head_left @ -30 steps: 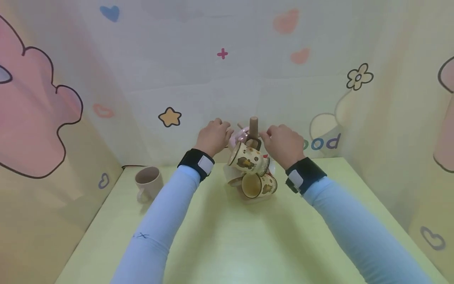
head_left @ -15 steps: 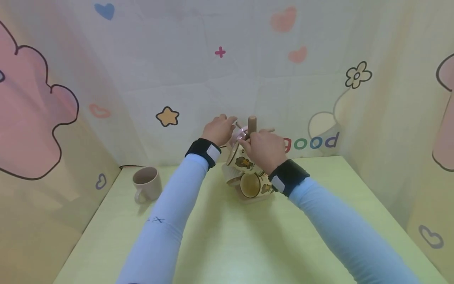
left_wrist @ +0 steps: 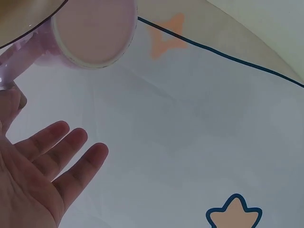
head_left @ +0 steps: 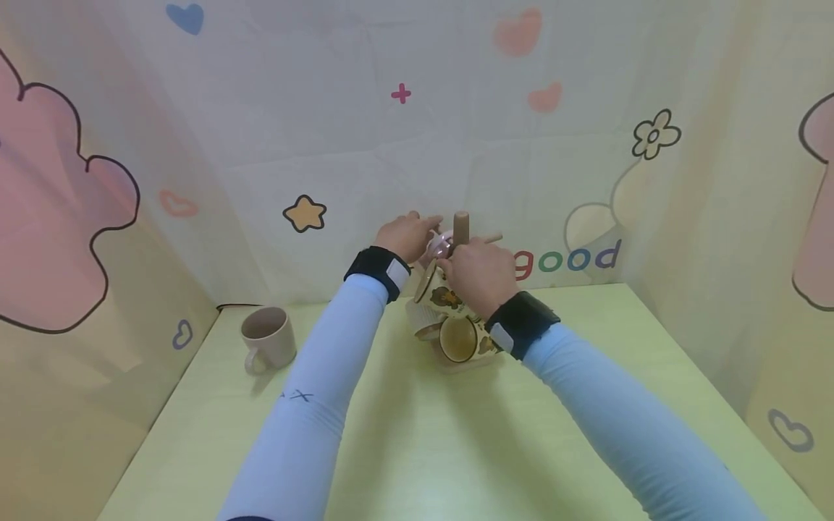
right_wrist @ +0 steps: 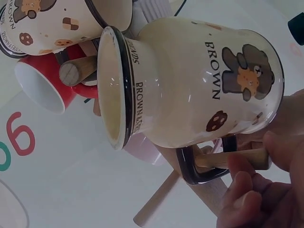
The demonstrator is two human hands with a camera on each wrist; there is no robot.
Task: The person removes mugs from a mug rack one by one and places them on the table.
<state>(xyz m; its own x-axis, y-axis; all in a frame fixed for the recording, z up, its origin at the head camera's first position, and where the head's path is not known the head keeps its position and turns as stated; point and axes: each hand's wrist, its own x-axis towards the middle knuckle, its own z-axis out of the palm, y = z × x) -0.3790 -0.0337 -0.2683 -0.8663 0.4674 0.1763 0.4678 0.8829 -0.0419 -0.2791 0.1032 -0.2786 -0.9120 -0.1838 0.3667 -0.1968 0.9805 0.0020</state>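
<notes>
A wooden mug tree (head_left: 461, 228) stands at the back of the table, hung with several mugs. In the right wrist view, a cream bear mug (right_wrist: 190, 85) hangs with its dark handle round a wooden peg (right_wrist: 251, 159). The thumb and curled fingers of my right hand (head_left: 485, 271) pinch that peg near its end. My left hand (head_left: 400, 237) is at the tree's left side, beside a glossy pink mug (left_wrist: 95, 33), with its index finger reaching a peg there. Its other fingers are extended and relaxed in the left wrist view.
Another bear mug (head_left: 458, 340) and a whitish mug (head_left: 423, 322) hang lower on the tree. A red mug (right_wrist: 52, 66) is there too. At left, a beige mug (head_left: 268, 340) stands upright on the pale green table (head_left: 417, 449). Printed cloth walls surround it.
My right hand has moved left and in front of the upper bear mug, covering its handle. My left hand has shifted slightly right, its index finger now straighter.
</notes>
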